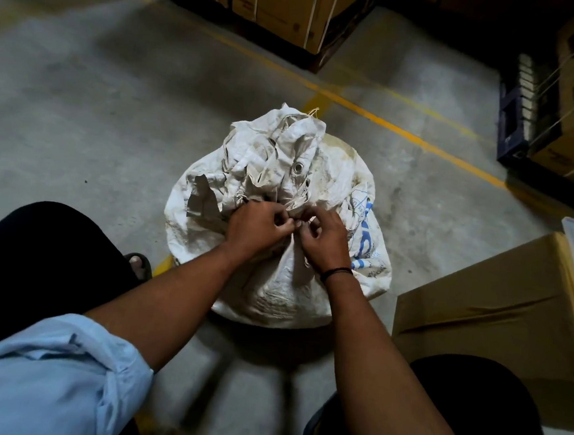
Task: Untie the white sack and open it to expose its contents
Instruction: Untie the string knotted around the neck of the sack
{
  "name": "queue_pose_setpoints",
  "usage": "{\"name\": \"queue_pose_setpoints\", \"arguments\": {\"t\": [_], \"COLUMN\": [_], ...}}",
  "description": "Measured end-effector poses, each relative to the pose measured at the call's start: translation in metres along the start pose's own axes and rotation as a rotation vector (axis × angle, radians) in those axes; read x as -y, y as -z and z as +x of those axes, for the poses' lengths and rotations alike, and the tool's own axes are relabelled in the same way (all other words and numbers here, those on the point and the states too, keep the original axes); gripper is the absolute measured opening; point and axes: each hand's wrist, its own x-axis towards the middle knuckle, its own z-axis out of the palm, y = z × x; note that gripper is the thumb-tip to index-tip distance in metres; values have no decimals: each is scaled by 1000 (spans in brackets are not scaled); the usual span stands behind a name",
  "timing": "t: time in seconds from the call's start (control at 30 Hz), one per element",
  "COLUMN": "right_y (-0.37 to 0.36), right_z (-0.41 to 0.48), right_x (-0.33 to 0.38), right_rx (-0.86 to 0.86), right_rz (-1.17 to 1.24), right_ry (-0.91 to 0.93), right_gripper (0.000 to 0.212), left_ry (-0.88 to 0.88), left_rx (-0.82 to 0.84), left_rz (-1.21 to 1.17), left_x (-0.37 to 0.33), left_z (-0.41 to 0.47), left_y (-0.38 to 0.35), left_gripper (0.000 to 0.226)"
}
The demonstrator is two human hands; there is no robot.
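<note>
On the floor: we see the white sack (278, 223) standing on bare concrete (82, 98) at the centre of our view, its neck gathered and bunched, the loose top flopped toward 12 o'clock.
Left hand: our left hand (257, 228) is curled, fingertips pinched in on the gathered neck of the sack.
Right hand: our right hand (323, 239) is curled the same way, fingertips touching the same bunch, right against the left; a dark band (338, 273) circles its wrist.
Hidden: we cannot make out the tie itself, as both sets of fingers cover it, and we cannot tell whether either hand has the string or only cloth.
Hard to read: blue print (366, 237) runs down the sack's side at 3 o'clock, too creased to read; a metal eyelet (297, 167) shows in the folded top.
Contents: closed over, nothing of them shows.
Cut off: our light blue rolled sleeve (49, 377) leaves the frame at 8 o'clock; dark trouser legs (36, 249) flank the sack at 9 and 5 o'clock.
Around: a brown cardboard box (498, 302) lies at 4 o'clock, near the sack but apart; strapped cartons (288, 8) stand at 12 o'clock, more at 2 o'clock beside a dark crate (524, 109).
Floor marks: a yellow line (389, 122) crosses behind the sack.
</note>
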Motion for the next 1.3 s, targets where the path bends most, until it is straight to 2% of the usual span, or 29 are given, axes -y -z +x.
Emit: {"name": "queue_pose_setpoints", "arguments": {"t": [0.07,0.17,0.33,0.43,0.63,0.73,0.87,1.1,1.3], "right_y": [-5,-12,-16,-12,-8,-13,-7,3,0], "right_z": [-2,-1,0,-1,-6,-8,-5,-1,-8], "right_x": [-1,-3,1,3,10,9,14,21,15], "right_rx": [-100,-191,-274,-256,-187,-177,-124,-5,-68], "right_rz": [102,216,309,371,261,237,247,145,207], "right_ry": [-85,-249,-413,-490,-286,-293,-326,-228,-322], "right_gripper": [8,10,10,12,8,5,13,19,19], "left_ry": [-38,-36,41,69,106,120,125,197,220], "left_rx": [-19,-32,-88,-101,-91,-96,-93,-72,-92], "left_rz": [-24,-47,-47,-13,-120,-142,-172,-205,-182], "left_x": [-1,-5,-15,-22,-17,-16,-14,-18,-28], "left_z": [-2,-5,-11,-13,-16,-22,-28,-24,-22], "left_y": [1,1,-5,-7,-3,-3,0,10,7], "left_gripper": [25,28,27,23,18,19,19,20,32]}}
